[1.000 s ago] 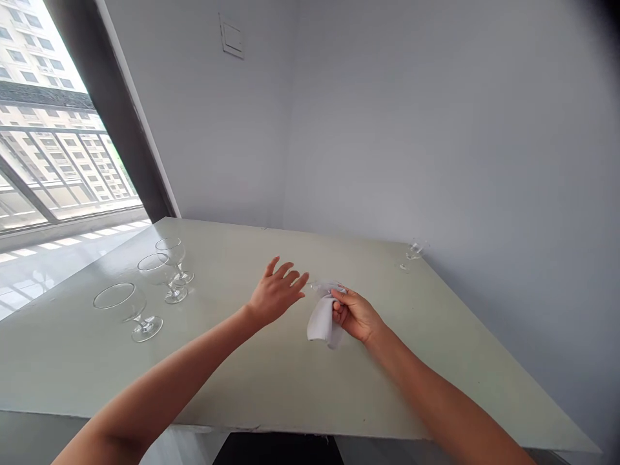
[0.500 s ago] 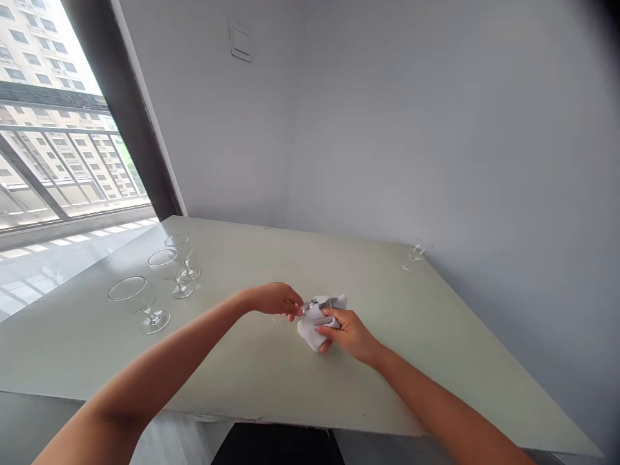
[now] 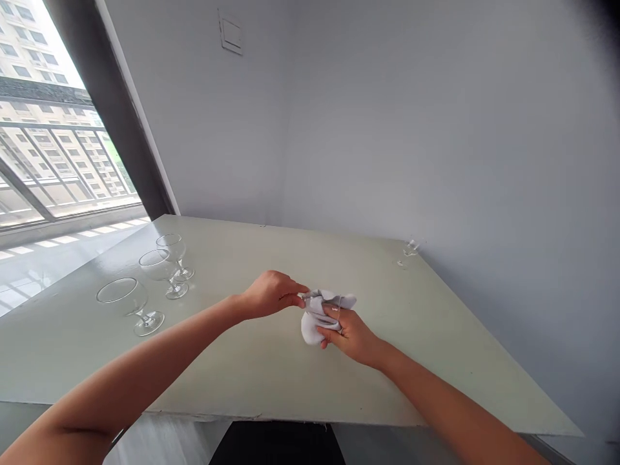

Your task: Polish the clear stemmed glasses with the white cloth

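Observation:
My right hand (image 3: 351, 336) is shut around a crumpled white cloth (image 3: 314, 320) just above the tabletop. A clear glass seems to sit inside the folds, mostly hidden. My left hand (image 3: 268, 294) pinches a thin glass stem (image 3: 304, 296) that sticks out of the cloth, so the two hands nearly meet. Three clear stemmed goblets (image 3: 130, 303) stand together to the left of my left hand, out of reach of my fingers. Far right, a small clear glass (image 3: 410, 249) stands near the wall.
The pale green glossy tabletop (image 3: 271, 381) runs into the wall corner at the far side. A window (image 3: 58, 155) with railings and tall buildings outside lies to the left. A switch plate (image 3: 230, 35) sits high on the wall. Something dark (image 3: 276, 445) shows below the near edge.
My left hand has gone from open and apart to closed on the stem at the cloth. The cloth is bunched tighter in my right hand, and the view has shifted slightly.

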`<state>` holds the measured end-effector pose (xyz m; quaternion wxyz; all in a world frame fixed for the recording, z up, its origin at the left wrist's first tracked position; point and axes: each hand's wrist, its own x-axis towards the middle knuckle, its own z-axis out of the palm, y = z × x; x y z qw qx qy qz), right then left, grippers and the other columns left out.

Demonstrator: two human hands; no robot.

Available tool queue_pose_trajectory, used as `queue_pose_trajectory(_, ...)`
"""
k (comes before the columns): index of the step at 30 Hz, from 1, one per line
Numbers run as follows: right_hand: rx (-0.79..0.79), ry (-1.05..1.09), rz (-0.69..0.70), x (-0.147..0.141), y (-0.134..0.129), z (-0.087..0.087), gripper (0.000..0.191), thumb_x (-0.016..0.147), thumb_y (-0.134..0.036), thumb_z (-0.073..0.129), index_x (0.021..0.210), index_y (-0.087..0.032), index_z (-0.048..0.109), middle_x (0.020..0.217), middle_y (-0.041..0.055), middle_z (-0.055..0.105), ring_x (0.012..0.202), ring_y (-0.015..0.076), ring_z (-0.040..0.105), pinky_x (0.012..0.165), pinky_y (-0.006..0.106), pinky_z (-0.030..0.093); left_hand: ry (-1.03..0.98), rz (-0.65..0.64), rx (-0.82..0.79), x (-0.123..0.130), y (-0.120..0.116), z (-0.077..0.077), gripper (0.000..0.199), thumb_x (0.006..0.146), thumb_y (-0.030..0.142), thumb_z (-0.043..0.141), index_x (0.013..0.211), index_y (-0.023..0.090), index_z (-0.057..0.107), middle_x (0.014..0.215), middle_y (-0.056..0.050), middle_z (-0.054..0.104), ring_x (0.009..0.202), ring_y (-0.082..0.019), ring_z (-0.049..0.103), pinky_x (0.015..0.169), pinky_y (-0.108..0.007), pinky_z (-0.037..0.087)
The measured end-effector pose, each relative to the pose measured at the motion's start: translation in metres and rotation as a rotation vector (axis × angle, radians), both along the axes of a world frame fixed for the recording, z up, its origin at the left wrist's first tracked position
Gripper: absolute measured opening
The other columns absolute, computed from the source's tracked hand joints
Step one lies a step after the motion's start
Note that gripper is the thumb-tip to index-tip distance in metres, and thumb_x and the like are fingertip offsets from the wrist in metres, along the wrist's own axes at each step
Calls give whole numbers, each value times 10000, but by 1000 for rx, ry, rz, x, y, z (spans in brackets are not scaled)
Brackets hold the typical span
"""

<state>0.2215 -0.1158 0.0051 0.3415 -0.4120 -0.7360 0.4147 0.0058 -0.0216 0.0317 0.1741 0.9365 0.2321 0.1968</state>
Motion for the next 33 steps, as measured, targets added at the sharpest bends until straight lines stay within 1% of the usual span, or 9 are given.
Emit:
queue_pose_trajectory(5, 790, -549, 183, 24, 21, -2, 368, 803, -58, 432, 1023, -289, 615, 761, -28, 664, 662, 130, 583, 539, 229, 406, 83, -112, -858, -6, -5, -1, 379, 800, 498, 464, 838, 170, 651, 608, -3, 512, 529, -87, 450, 496, -209, 356)
queue_pose_trajectory(10, 1040, -764, 170, 33, 40, 10, 353, 836, -54, 405, 1054, -251, 601, 853, -12, 689, 743, 131, 605, 528, 234, 390, -138, -55, -1263, -3, -7, -21, 437, 771, 521, 497, 899, 123, 626, 560, 15, 456, 453, -75, 414, 484, -236, 362)
queue_pose_trajectory(14, 1047, -762, 86, 42, 47, 17, 340, 846, -77, 383, 1002, -239, 637, 800, -4, 694, 659, 128, 611, 504, 237, 414, -267, -36, -1370, -1, -9, -30, 408, 774, 486, 519, 887, 109, 627, 562, 18, 443, 447, -64, 392, 510, -248, 367)
queue_pose_trajectory(16, 996, -703, -3, 49, 50, 18, 362, 836, -68, 367, 1011, -234, 637, 882, 8, 692, 737, 139, 629, 584, 246, 466, -346, 0, -1426, -3, -9, -33, 387, 777, 465, 527, 891, 109, 627, 561, 19, 436, 447, -57, 370, 500, -237, 351)
queue_pose_trajectory(18, 894, -596, -143, 54, 50, 17, 383, 824, -64, 360, 1056, -234, 614, 999, 16, 667, 815, 144, 631, 676, 256, 493, -460, 83, -1473, -4, -9, -38, 375, 777, 453, 534, 916, 116, 625, 561, 20, 435, 446, -52, 348, 484, -222, 333)
queue_pose_trajectory(21, 724, -413, -423, 49, 45, 14, 354, 837, -131, 404, 1143, -234, 550, 981, 21, 665, 664, 127, 628, 623, 249, 509, -627, 248, -1467, 0, -10, -46, 346, 764, 437, 553, 915, 134, 622, 596, 5, 477, 466, -55, 381, 475, -206, 329)
queue_pose_trajectory(23, 720, -377, -516, 34, 40, 10, 342, 837, -195, 454, 1169, -225, 533, 985, 42, 663, 662, 143, 625, 616, 259, 507, -667, 311, -1416, 7, -12, -49, 322, 748, 431, 571, 875, 139, 619, 630, -9, 518, 485, -61, 423, 473, -198, 330)
queue_pose_trajectory(29, 716, -592, -166, -24, 34, -11, 493, 806, -107, 389, 1279, -231, 452, 1351, 42, 415, 866, 166, 610, 634, 263, 488, -809, 452, -1259, 36, -22, -45, 455, 734, 563, 503, 557, 144, 486, 494, 1, 485, 440, -80, 422, 440, -208, 312)
queue_pose_trajectory(33, 463, -365, -26, -34, 29, -9, 465, 806, -101, 386, 1223, -272, 499, 1299, -5, 480, 1036, 170, 543, 807, 292, 460, -915, 556, -1237, 39, -20, -41, 531, 717, 659, 431, 619, 148, 537, 501, -6, 501, 498, -116, 473, 488, -233, 362)
